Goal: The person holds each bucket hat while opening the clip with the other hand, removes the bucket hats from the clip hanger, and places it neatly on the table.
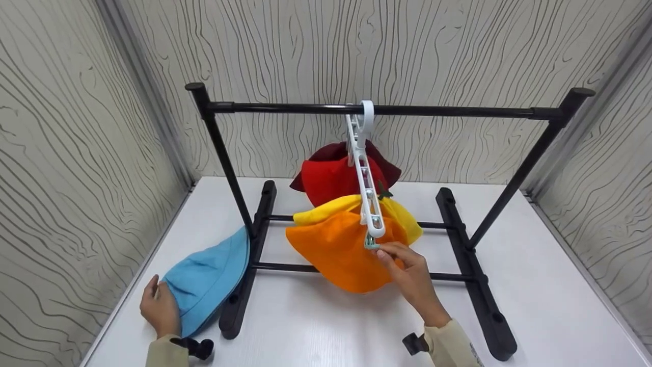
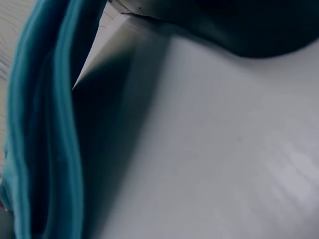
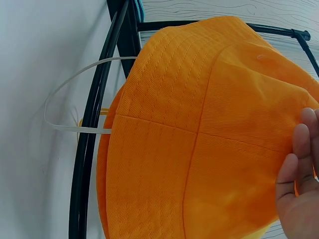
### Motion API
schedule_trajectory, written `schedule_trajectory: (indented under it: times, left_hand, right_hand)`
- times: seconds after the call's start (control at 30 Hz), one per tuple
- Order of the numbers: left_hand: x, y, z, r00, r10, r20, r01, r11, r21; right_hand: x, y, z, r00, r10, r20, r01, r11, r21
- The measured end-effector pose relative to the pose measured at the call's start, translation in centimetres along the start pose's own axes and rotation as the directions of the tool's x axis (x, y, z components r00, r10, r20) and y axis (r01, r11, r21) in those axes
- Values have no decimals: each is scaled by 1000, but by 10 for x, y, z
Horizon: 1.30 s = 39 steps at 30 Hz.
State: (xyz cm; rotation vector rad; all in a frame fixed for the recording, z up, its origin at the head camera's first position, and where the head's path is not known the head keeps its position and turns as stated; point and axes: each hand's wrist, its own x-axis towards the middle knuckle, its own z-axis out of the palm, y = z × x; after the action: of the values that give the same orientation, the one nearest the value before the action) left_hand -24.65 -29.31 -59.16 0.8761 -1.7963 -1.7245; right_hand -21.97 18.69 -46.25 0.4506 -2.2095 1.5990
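In the head view an orange hat [image 1: 336,250] hangs at the near end of a white hanger [image 1: 363,173]. My right hand [image 1: 412,278] pinches the small green clip [image 1: 371,243] there between thumb and fingers. The right wrist view shows the orange hat [image 3: 199,129] close up, with fingers of my right hand [image 3: 301,184] beside it. At the left, my left hand [image 1: 162,307] grips the edge of a light blue hat [image 1: 209,280]. Folded blue cloth [image 2: 60,129] fills the left side of the left wrist view, where the hand itself is hidden.
A black rack [image 1: 458,111] carries the hanger on its top bar, its feet on the white table [image 1: 300,326]. Behind the orange hat hang a yellow hat [image 1: 326,210], a red hat [image 1: 326,181] and a dark red hat [image 1: 389,171]. Patterned walls surround the table.
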Motion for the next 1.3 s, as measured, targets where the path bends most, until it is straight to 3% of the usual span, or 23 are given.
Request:
schedule_trajectory:
  times: [0.13, 0.27, 0.37, 0.5, 0.63, 0.77, 0.93, 1.07, 1.3]
  left_hand:
    - [-6, 6, 3, 994, 109, -10, -109, 994, 28]
    - [-9, 13, 8, 972, 235, 4, -234, 969, 72]
    - [-12, 19, 13, 956, 292, 39, -294, 952, 89]
    - [-18, 28, 19, 946, 309, 95, -317, 944, 93]
    - [-25, 36, 25, 926, 359, 113, -370, 924, 94]
    - [-31, 43, 32, 900, 415, 130, -428, 900, 89]
    - [-38, 52, 41, 878, 436, 195, -459, 884, 87]
    - [-45, 60, 49, 845, 476, 243, -507, 858, 80]
    - [-64, 82, 62, 764, 561, 319, -592, 806, 2]
  right_hand:
    - [0, -1, 0, 999, -40, -5, 40, 999, -5]
    - [1, -3, -1, 998, -63, -11, 63, 998, 16]
    - [1, -5, -2, 996, -84, -13, 84, 996, 30]
    - [2, -5, -4, 990, -141, -24, 142, 989, 44]
    - [3, -5, -6, 984, -174, -36, 176, 983, 58]
    - [5, -7, -9, 987, -156, -38, 159, 985, 71]
    - [7, -10, -12, 990, -133, -49, 136, 987, 83]
    - [7, -12, -14, 993, -104, -51, 107, 991, 74]
    - [10, -16, -20, 996, -56, -64, 57, 998, 20]
